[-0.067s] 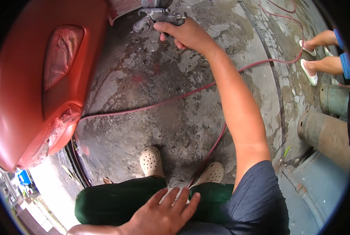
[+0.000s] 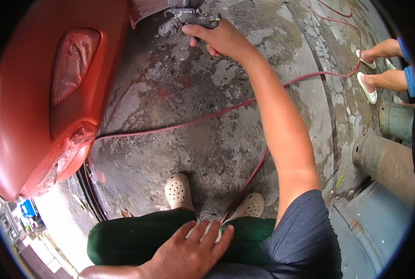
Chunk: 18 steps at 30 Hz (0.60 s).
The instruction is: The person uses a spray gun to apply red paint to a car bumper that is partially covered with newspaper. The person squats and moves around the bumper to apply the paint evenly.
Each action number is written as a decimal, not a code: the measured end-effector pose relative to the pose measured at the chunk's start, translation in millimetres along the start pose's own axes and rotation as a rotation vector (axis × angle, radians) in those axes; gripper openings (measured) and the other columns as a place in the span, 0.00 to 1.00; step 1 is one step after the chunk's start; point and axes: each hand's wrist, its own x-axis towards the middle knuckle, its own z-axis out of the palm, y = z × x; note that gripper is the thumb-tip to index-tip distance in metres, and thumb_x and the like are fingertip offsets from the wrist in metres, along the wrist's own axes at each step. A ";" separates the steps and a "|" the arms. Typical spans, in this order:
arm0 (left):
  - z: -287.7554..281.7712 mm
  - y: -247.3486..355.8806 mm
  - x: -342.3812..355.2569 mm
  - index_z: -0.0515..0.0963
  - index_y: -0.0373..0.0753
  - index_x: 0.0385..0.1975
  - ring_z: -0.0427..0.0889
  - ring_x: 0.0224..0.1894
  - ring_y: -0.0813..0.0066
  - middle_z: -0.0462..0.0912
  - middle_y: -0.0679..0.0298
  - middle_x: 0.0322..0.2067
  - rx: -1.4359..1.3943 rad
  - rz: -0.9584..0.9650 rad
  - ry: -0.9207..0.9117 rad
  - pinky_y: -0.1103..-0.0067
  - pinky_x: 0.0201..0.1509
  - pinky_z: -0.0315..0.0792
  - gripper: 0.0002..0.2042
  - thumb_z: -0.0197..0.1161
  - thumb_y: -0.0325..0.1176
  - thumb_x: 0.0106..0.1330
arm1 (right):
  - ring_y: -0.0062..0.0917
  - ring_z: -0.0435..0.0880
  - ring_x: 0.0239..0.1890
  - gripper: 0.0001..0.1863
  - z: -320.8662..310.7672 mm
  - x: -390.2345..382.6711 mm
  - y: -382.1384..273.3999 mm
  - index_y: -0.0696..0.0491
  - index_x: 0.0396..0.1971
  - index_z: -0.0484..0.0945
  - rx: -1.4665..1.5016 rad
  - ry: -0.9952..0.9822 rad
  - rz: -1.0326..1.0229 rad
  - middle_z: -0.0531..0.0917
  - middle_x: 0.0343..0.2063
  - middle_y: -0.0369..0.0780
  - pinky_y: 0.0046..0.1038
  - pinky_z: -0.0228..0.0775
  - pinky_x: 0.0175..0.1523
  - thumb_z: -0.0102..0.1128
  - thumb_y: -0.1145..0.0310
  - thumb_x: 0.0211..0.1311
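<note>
At the top of the view, my right hand (image 2: 223, 41) is wrapped round the grip of a metal spray gun (image 2: 189, 21), with the arm stretched well forward. The gun's head points left, toward a red-painted car body (image 2: 19, 97) whose lamp recess (image 2: 75, 67) is covered in crinkled, red-stained masking film. A dark cup sits at the gun's upper edge, partly cut off by the frame. My left hand (image 2: 186, 251) rests near my lap over the dark green trousers, its fingers spread and nothing in it.
A red hose (image 2: 179, 125) crosses the stained concrete, and another length passes between my beige clogs (image 2: 178, 191). Metal cylinders (image 2: 386, 162) and a grey-blue tank (image 2: 379, 218) stand at the right. Another person's feet in white shoes (image 2: 368, 88) are at the upper right. Printed sheeting (image 2: 146, 9) hangs at the top.
My left hand has shifted very slightly left and down. The right hand keeps its hold on the spray gun, almost unmoved.
</note>
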 end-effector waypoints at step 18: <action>3.1 5.9 14.9 0.78 0.36 0.61 0.82 0.37 0.75 0.84 0.55 0.50 0.023 -0.011 -0.139 0.79 0.38 0.76 0.24 0.58 0.35 0.64 | 0.21 0.78 0.18 0.23 4.2 31.6 -18.4 0.56 0.31 0.82 0.029 0.232 -0.014 0.81 0.20 0.34 0.28 0.70 0.24 0.70 0.48 0.65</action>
